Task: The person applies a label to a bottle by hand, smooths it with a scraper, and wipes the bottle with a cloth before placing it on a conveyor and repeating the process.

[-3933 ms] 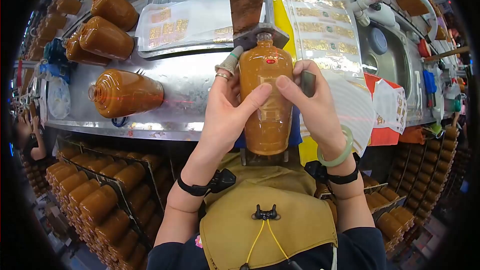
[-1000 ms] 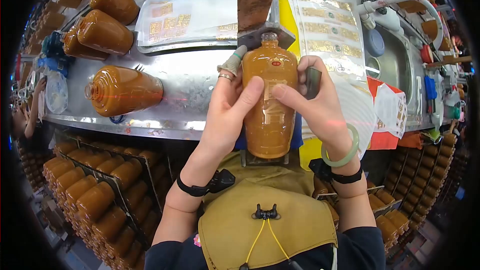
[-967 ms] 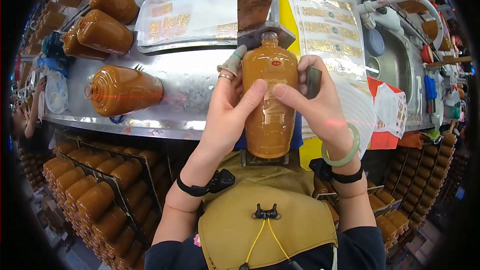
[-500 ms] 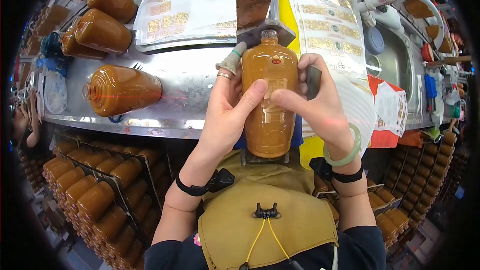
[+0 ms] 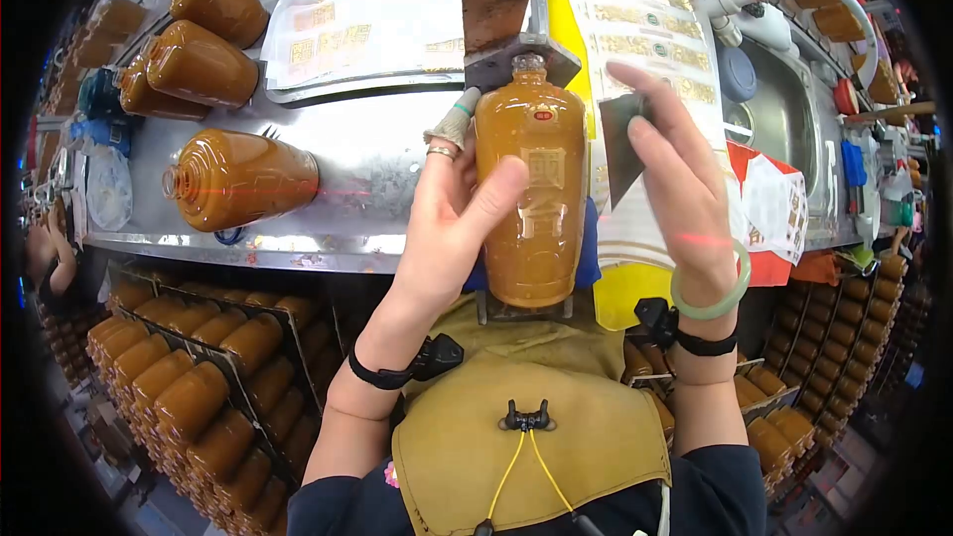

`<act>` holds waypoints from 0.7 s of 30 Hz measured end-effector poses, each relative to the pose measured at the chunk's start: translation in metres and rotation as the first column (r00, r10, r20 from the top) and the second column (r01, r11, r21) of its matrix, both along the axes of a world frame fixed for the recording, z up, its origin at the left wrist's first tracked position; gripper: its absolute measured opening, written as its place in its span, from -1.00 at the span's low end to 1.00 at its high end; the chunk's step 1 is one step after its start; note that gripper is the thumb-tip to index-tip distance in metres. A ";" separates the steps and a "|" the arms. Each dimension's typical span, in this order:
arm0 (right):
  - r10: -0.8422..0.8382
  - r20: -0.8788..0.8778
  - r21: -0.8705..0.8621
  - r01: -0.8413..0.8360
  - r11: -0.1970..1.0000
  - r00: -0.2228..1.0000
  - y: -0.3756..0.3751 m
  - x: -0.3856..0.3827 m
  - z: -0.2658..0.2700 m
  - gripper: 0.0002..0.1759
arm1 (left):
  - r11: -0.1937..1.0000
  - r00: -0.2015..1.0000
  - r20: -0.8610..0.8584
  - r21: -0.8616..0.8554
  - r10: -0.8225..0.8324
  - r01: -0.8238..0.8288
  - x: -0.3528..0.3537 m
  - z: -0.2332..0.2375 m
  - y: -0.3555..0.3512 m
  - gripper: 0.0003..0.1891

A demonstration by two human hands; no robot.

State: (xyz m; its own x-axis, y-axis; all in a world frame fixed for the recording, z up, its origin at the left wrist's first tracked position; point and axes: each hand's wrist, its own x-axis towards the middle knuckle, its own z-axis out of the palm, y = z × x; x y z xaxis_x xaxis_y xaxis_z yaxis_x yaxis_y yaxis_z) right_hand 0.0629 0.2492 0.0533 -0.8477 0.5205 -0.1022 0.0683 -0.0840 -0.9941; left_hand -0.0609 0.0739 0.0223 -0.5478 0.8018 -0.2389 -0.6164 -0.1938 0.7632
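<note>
A brown glazed bottle (image 5: 533, 199) lies in a metal jig (image 5: 521, 52) in front of me, its neck under the jig's plate. A clear label with gold characters sits on its front. My left hand (image 5: 452, 213) grips the bottle's left side, thumb pressed on the label, a cloth cot on the forefinger. My right hand (image 5: 675, 179) is lifted off to the right of the bottle, fingers extended, with a small dark scraper (image 5: 620, 134) pinched against them.
Sheets of gold labels (image 5: 645, 40) lie right of the jig, more in a steel tray (image 5: 372, 25) behind. Other brown bottles (image 5: 238, 179) lie on the steel counter (image 5: 377, 164) at left. Racks of bottles (image 5: 199, 377) stand below. A sink (image 5: 784, 109) is at right. Another person's arm (image 5: 50, 253) shows far left.
My right hand has let go of the bottle's right side and swung out to the right with the scraper. My left hand stays on the bottle.
</note>
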 end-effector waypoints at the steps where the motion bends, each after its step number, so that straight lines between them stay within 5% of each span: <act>1: -0.088 -0.025 0.133 0.090 0.987 0.996 -0.005 -0.006 0.009 -0.50 | 0.999 0.990 -0.138 -0.030 -0.032 0.028 0.002 -0.004 -0.001 -0.11; 3: -0.076 -0.089 0.214 0.093 0.972 0.993 -0.003 -0.011 0.012 -0.50 | 0.996 0.949 -0.307 -0.075 -0.074 0.054 0.004 -0.005 -0.002 0.06; 9: -0.052 -0.142 0.333 0.097 0.938 0.989 -0.005 -0.020 0.029 -0.58 | 0.996 0.934 -0.351 -0.070 -0.069 0.047 0.007 -0.003 -0.002 0.08; 12: 0.001 -0.136 0.561 0.076 0.825 0.991 -0.004 -0.023 0.031 -0.58 | 0.996 0.938 -0.338 -0.063 -0.082 0.064 0.007 -0.003 -0.004 0.11; 14: 0.236 -0.161 0.905 0.049 0.422 0.958 0.001 -0.026 0.035 -0.67 | 0.996 0.950 -0.297 -0.041 -0.093 0.085 0.006 0.000 -0.007 0.05; 16: 0.357 -0.137 0.960 0.035 0.280 0.924 0.009 -0.020 0.023 -0.57 | 0.994 0.961 -0.257 -0.017 -0.106 0.105 0.004 -0.001 -0.011 -0.01; 18: 0.408 -0.081 0.979 -0.005 0.205 0.909 -0.004 -0.007 0.018 -0.78 | 0.997 0.997 -0.065 0.059 -0.045 0.049 0.000 -0.006 -0.016 -0.18; 21: 0.564 -0.052 0.980 -0.068 0.189 0.824 -0.015 0.019 0.006 -0.70 | 1.000 0.992 -0.122 0.008 -0.029 0.031 0.006 0.000 -0.019 -0.27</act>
